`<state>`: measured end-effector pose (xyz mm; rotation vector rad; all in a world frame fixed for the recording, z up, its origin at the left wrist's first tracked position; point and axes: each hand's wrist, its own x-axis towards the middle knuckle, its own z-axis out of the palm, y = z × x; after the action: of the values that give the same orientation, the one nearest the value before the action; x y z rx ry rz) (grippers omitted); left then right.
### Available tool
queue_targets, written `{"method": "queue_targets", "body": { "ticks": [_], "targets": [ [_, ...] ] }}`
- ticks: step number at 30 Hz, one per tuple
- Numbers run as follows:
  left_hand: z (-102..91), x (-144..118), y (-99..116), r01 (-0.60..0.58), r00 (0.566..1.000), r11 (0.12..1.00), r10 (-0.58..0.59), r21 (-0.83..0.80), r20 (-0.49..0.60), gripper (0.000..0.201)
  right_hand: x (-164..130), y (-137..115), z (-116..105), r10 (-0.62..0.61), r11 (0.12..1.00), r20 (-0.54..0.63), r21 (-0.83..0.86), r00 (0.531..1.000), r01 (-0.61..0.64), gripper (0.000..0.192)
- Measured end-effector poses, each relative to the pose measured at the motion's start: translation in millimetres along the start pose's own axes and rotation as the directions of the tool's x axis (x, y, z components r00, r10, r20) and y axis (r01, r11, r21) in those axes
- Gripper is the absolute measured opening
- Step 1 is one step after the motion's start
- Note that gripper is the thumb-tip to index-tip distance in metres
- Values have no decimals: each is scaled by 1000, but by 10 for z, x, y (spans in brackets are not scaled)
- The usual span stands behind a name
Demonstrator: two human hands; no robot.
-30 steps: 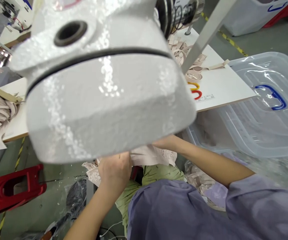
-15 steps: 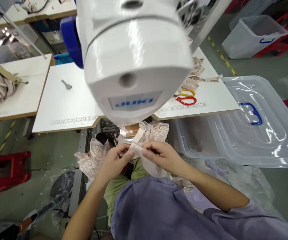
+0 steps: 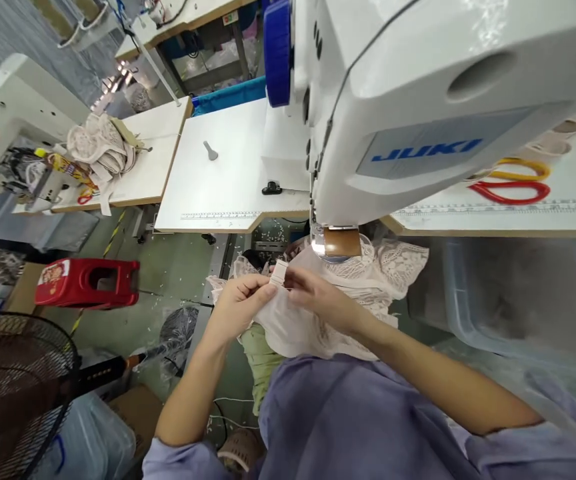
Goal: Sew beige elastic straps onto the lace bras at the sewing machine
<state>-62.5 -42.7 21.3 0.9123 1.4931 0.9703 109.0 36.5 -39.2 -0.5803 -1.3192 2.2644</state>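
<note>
Cream lace fabric (image 3: 293, 331) hangs by the sewing machine (image 3: 418, 160); left hand (image 3: 238, 305) pinches its band (image 3: 279, 272), right hand (image 3: 325, 299) the adjoining cloth; slack pinching could let the band twist.

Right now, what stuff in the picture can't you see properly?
All in the head view:
- Scissors: the blades are hidden behind the sewing machine.
- Sewing machine: its top is cut off by the upper edge.
- Fan: cut off by the left edge.
- Right hand: some fingers are tucked out of sight behind the hand itself.
- Ruler strip on the table: its numbers are too small to read.
</note>
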Motion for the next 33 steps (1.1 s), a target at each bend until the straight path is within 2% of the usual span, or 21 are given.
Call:
{"method": "queue_targets", "body": {
  "ticks": [2,4,6,7,8,9,11,13,15,17,19,21,22,24,26,29,33],
  "targets": [
    [6,81,-74,26,997,996,-32,86,65,32,65,72,-71,93,978,-54,190,994,-82,45],
    [44,187,-187,-21,998,961,2,276,68,31,43,189,-168,136,962,-226,262,965,-74,38],
    [115,287,-333,-85,985,873,146,480,-90,26,-36,345,-275,68,981,-420,196,905,17,35],
    [165,330,-412,-86,958,850,213,521,-191,24,-85,429,-326,17,990,-487,129,873,53,36],
    [226,366,-493,-76,935,859,238,506,-263,23,-136,511,-374,-40,996,-528,48,848,77,35],
    [295,398,-570,-68,932,892,218,447,-291,23,-184,587,-417,-103,995,-545,-48,832,92,34],
    [450,451,-704,-51,974,960,110,276,-200,29,-266,712,-485,-258,946,-500,-305,827,111,25],
    [601,499,-797,-38,996,985,51,166,-77,35,-325,790,-534,-430,798,-364,-581,826,159,15],
    [712,538,-846,-40,997,992,47,119,-57,35,-370,821,-579,-530,621,-215,-757,820,203,10],
    [770,551,-857,-47,995,994,55,103,-79,32,-414,810,-621,-553,534,-133,-814,822,228,13],
    [784,523,-840,-55,991,992,69,115,-119,28,-460,761,-652,-565,539,-131,-806,815,243,16],
    [777,457,-801,-66,981,981,97,182,-168,24,-494,677,-656,-608,549,-148,-788,780,279,17],
    [774,415,-773,-70,976,970,115,234,-183,22,-500,626,-647,-630,539,-146,-790,763,293,17],
    [775,338,-701,-70,974,955,128,289,-187,22,-483,516,-612,-636,493,-115,-821,763,287,17],
    [783,290,-622,-45,983,977,81,210,-167,25,-436,419,-571,-600,463,-95,-851,795,248,21],
    [786,283,-546,18,993,1000,-20,-23,-120,30,-370,344,-529,-555,494,-136,-848,821,193,27],
    [763,319,-577,44,996,993,-52,-105,-73,30,-372,352,-508,-521,523,-202,-843,829,123,28]
  ]
}}
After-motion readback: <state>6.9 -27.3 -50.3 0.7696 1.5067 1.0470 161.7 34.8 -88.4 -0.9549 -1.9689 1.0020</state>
